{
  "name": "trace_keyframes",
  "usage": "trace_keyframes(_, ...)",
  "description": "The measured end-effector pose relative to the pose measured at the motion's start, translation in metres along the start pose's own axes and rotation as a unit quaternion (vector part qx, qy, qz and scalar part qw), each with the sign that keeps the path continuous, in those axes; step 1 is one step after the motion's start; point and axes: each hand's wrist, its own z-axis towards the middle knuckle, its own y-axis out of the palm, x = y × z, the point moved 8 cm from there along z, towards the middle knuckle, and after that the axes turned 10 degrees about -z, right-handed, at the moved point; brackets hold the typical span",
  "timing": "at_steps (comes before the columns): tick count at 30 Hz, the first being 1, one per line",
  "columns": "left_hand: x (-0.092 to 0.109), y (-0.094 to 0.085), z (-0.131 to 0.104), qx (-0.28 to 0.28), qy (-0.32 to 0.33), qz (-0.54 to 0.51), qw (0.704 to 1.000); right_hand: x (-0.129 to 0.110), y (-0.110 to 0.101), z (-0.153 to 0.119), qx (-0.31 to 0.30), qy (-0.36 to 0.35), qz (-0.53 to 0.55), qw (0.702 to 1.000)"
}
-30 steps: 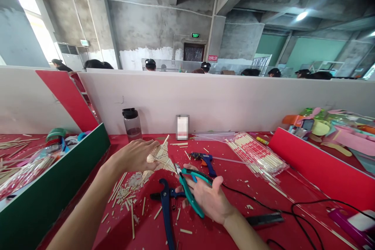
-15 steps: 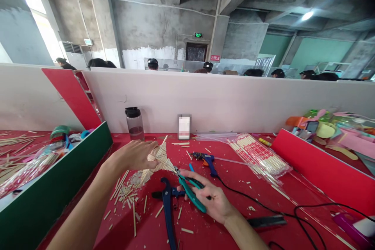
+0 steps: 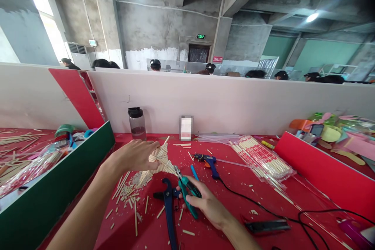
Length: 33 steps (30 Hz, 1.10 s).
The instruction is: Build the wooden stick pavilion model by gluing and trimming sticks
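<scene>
My left hand (image 3: 139,155) is closed on the upper left part of a wooden stick piece (image 3: 165,158), built of many short pale sticks, with several pointed arms. My right hand (image 3: 205,203) grips green-handled pliers (image 3: 190,187). The jaws of the pliers are at the right tip of the stick piece; whether they touch it is hard to tell. Below the piece lies a dark blue cutter (image 3: 168,211). A blue glue gun (image 3: 209,162) rests to the right, and a small blue stick (image 3: 194,172) lies just above my right hand.
Stick offcuts (image 3: 129,193) are scattered at the left front. A bottle (image 3: 136,125) stands by the white partition (image 3: 234,101). Bundled sticks (image 3: 263,158) lie right, near a black cable (image 3: 249,203) and a black tool (image 3: 268,225). Low green (image 3: 67,179) and red boards (image 3: 328,172) flank the table.
My right hand has turned and shifted slightly down, and the pliers now point more steeply upward. My left hand stays on the stick piece. The whole view has moved slightly.
</scene>
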Motion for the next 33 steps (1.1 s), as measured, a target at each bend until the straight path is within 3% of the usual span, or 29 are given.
trace_keyframes(10, 0.009, -0.009, -0.007, -0.025, 0.0, 0.01, 1.0, -0.007, -0.006, -0.002, -0.041, -0.011, -0.068, 0.997)
trace_keyframes(19, 0.012, -0.014, -0.009, -0.007, 0.009, 0.011, 1.0, -0.016, -0.008, -0.006, -0.03, -0.03, -0.178, 0.983)
trace_keyframes(26, 0.01, -0.015, -0.007, 0.005, 0.009, 0.012, 1.0, -0.02, -0.006, -0.008, -0.042, -0.044, -0.202, 0.978)
trace_keyframes(33, 0.01, -0.017, -0.007, 0.023, 0.016, 0.009, 1.0, -0.03, -0.006, -0.013, -0.014, -0.044, -0.231, 0.972)
